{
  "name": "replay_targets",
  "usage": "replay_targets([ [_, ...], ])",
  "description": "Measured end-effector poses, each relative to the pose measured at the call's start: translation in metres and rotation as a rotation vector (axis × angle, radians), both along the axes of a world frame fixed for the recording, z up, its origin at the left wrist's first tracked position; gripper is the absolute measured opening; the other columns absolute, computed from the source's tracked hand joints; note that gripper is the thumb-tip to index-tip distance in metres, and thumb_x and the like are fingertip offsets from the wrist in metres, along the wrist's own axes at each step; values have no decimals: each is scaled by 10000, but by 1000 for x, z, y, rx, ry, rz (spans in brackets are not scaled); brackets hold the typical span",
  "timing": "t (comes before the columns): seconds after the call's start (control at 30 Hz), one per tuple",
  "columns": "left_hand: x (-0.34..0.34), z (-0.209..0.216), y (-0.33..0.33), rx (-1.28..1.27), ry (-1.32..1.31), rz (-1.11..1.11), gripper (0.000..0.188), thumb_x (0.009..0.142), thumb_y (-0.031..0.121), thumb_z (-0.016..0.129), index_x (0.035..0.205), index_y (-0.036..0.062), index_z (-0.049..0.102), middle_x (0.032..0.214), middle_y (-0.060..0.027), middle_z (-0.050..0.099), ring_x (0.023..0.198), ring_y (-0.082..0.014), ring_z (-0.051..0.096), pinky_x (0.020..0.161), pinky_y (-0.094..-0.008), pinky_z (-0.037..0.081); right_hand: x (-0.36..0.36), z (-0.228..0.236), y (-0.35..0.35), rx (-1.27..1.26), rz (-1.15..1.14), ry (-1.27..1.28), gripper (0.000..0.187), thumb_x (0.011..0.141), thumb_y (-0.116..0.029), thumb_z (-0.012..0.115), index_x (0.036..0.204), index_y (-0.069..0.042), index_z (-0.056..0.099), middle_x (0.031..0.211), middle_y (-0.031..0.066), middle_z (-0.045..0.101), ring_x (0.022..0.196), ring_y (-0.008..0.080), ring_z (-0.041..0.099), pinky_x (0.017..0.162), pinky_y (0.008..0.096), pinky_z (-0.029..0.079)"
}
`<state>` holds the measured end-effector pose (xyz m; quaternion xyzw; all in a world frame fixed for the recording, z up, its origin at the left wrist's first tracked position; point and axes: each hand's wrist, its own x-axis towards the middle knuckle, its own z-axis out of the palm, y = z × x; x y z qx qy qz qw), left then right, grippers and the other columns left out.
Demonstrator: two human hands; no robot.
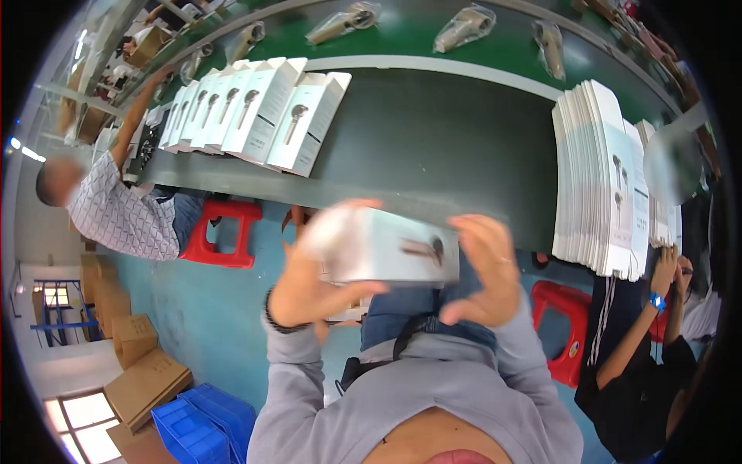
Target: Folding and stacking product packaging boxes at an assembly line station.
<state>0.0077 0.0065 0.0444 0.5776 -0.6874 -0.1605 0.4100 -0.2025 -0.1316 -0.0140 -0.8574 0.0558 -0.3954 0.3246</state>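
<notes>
A white carton printed with a picture of a round-headed handheld device lies sideways before my chest, just off the bench's near edge. My left hand is closed around its left end, thumb along the lower edge; motion blurs that end. Fingers apart, my right hand curves around the right end; whether its fingertips touch the carton I cannot tell. Several opened-out cartons of the same print stand leaning in a row at the bench's left. On the right rises a thick stack of flat, unfolded cartons.
Behind the dark bench runs a green belt with bagged beige handheld devices. One person sits at the left; another person's hands are at the right. Red stools, blue crates and brown boxes stand on the floor.
</notes>
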Motion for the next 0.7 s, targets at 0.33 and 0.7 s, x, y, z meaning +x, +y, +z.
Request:
replay_targets([
  [0.33,94,-55,-28,-578,298,806,734,827,-34,543,1391,35,78,1323,-173,312,1218,-262,356,1018,-364,258,-121,83,-41,-475,-883,566,739,717,-385,668,1302,-18,404,1344,235,354,1269,400,291,1031,461,213],
  [0.7,67,-77,-54,-453,-489,1164,699,792,168,656,1335,-27,262,1316,-244,253,1228,-378,254,1007,-460,227,-154,80,-37,-350,-761,709,452,638,73,586,1083,-6,596,1146,212,540,1097,347,501,906,392,400],
])
